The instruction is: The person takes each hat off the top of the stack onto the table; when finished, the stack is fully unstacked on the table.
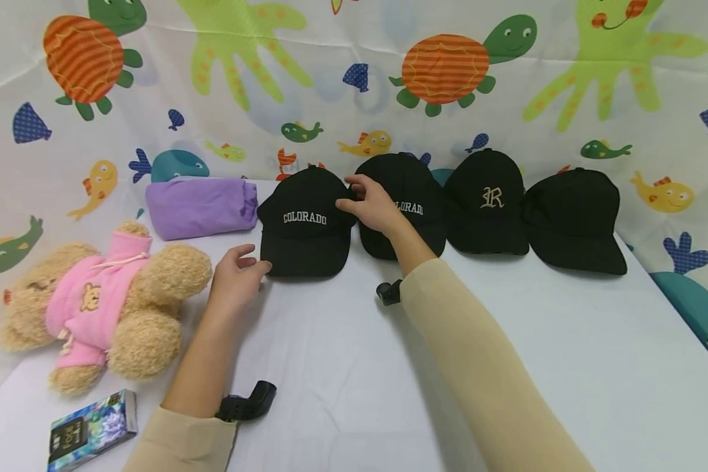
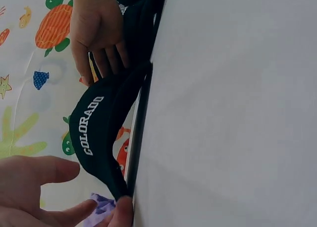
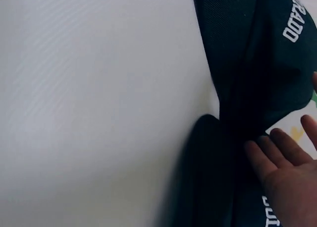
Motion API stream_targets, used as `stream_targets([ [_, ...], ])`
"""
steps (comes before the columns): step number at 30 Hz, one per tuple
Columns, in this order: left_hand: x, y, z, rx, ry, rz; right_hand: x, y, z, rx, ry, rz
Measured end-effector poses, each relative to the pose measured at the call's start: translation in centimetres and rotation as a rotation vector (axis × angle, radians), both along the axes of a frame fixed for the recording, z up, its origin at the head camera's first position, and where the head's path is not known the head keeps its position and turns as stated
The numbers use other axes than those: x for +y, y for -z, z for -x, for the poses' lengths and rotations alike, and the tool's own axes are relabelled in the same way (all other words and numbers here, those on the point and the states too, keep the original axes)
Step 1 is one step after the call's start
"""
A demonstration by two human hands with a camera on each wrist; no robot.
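A black baseball cap (image 1: 305,226) lettered COLORADO stands on the white table with its brim toward me. At its left brim edge is my left hand (image 1: 236,282); the left wrist view shows a fingertip against the brim and the thumb spread away from it. My right hand (image 1: 373,202) is at the cap's right side, fingers fairly straight, reaching between it and a second COLORADO cap (image 1: 398,177), which the hand and wrist partly cover. In the right wrist view the fingertips (image 3: 255,150) lie along the dark cap fabric.
Right of these stand a black cap with an R emblem (image 1: 485,226) and a plain black cap (image 1: 572,219). To the left are a folded purple cloth (image 1: 200,208), a teddy bear (image 1: 103,298) in pink and a small blue box (image 1: 93,429). A sea-animal curtain (image 1: 342,39) hangs behind.
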State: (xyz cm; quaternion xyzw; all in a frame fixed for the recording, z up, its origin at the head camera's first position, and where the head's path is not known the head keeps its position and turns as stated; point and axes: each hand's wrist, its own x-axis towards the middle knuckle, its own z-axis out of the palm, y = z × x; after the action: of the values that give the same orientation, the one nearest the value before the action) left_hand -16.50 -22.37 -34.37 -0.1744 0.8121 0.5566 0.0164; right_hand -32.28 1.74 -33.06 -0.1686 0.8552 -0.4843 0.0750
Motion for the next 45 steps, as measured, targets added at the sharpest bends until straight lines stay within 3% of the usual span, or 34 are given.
stream_targets([
  [7,-0.1,-0.5,0.0,-0.093,0.061,-0.182,-0.6,0.7,0.1,-0.025,-0.005,-0.028],
  [11,0.0,-0.6,0.2,-0.115,-0.008,-0.338,-0.8,1.0,0.0,-0.02,0.014,-0.027],
  [15,-0.2,-0.3,0.4,-0.091,-0.086,-0.506,-1.2,1.1,-0.3,-0.009,0.021,0.004],
  [17,-0.1,-0.1,0.5,-0.076,-0.104,-0.544,-1.1,1.1,-0.4,-0.005,0.032,0.026],
  [25,0.1,0.2,0.5,-0.052,-0.149,-0.593,-1.0,1.0,-1.1,0.023,0.075,0.111],
  [31,0.2,-0.2,0.5,-0.013,-0.154,-0.579,-0.9,0.9,-1.4,0.056,0.09,0.196],
  [45,0.5,-0.9,0.2,0.071,-0.141,-0.614,-0.2,-0.4,-2.2,0.071,0.107,0.208],
])
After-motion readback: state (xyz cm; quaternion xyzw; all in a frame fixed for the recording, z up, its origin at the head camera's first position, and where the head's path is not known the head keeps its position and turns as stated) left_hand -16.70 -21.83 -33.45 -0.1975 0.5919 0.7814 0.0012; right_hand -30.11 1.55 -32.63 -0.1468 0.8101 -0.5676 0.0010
